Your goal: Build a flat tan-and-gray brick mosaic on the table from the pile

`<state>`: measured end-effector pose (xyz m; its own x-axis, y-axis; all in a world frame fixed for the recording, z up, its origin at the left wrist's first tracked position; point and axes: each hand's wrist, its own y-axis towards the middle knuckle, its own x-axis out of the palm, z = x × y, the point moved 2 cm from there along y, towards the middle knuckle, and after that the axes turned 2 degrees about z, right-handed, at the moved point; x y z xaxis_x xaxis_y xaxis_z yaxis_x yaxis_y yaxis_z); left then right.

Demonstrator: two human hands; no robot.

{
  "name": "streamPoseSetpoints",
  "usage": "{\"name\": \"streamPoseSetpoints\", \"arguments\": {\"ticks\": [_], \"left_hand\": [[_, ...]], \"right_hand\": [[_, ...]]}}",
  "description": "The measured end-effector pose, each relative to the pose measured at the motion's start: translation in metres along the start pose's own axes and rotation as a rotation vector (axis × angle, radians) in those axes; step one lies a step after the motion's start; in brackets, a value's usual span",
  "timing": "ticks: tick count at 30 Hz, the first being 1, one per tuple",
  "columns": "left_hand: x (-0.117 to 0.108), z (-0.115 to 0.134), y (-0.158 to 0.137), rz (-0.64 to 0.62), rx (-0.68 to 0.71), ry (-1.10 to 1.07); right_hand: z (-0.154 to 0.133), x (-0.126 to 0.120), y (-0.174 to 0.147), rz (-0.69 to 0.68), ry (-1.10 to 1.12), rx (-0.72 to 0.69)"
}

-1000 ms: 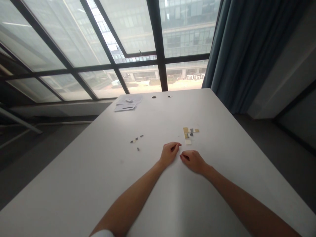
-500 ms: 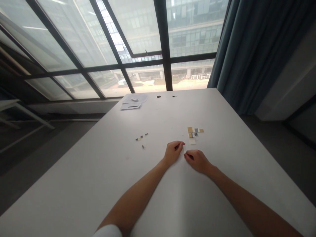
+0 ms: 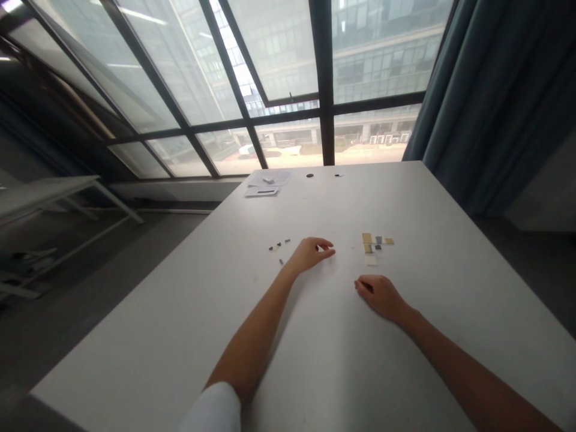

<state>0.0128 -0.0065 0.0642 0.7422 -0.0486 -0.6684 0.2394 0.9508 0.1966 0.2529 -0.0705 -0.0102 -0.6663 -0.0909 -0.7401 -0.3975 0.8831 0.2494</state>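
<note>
My left hand (image 3: 309, 254) is above the middle of the table, thumb and fingers apart, with nothing visible between them. Just left of it are several small dark pieces (image 3: 287, 240) and a tiny pale yellow one. My right hand (image 3: 378, 294) rests on the table with its fingers curled together; whatever they may hold is too small or hidden. Beyond that hand lies a cluster of small flat pieces: yellow ones (image 3: 366, 238), grey ones (image 3: 378, 240) and a cream square (image 3: 371, 260).
White papers (image 3: 262, 191) with a small white item on them lie at the far left of the white table (image 3: 180, 336). Two round holes (image 3: 310, 176) are near its far edge. Windows rise behind, a blue curtain (image 3: 486, 108) hangs right, and another table (image 3: 49, 195) stands left.
My left hand has moved away from my right hand, leftward and farther out, and its fingers have opened. The right hand stays curled near the cluster. The view has turned left.
</note>
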Motion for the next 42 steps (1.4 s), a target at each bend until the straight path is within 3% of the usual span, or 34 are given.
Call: {"name": "streamPoseSetpoints", "arguments": {"ticks": [4, 8, 12, 17, 25, 32, 35, 38, 42], "left_hand": [[-0.066, -0.047, 0.002, 0.12, -0.227, 0.216], [-0.105, -0.105, -0.007, 0.268, -0.554, 0.241], [-0.116, -0.142, -0.015, 0.241, -0.653, 0.349], [-0.108, -0.159, -0.018, 0.158, -0.67, 0.399], [-0.099, -0.153, -0.019, 0.179, -0.667, 0.438], [-0.104, -0.129, -0.017, 0.186, -0.674, 0.497], [-0.104, -0.108, -0.01, 0.243, -0.552, 0.487], [-0.08, -0.079, -0.001, 0.303, -0.353, 0.37], [-0.006, -0.034, 0.002, 0.227, -0.092, 0.165]], "right_hand": [[0.0, 0.0, 0.0, -0.002, -0.004, 0.005], [0.001, 0.001, 0.0, -0.002, -0.011, 0.007], [0.001, 0.001, 0.0, -0.005, -0.007, 0.009], [0.003, 0.001, -0.001, 0.0, -0.008, 0.011], [0.004, 0.002, -0.001, -0.001, -0.016, 0.006], [0.002, 0.001, 0.0, 0.001, -0.01, 0.005], [0.002, 0.002, 0.001, 0.009, -0.004, 0.002], [0.002, 0.003, 0.002, 0.023, -0.001, -0.011], [0.001, 0.002, 0.002, 0.058, 0.034, -0.031]]}}
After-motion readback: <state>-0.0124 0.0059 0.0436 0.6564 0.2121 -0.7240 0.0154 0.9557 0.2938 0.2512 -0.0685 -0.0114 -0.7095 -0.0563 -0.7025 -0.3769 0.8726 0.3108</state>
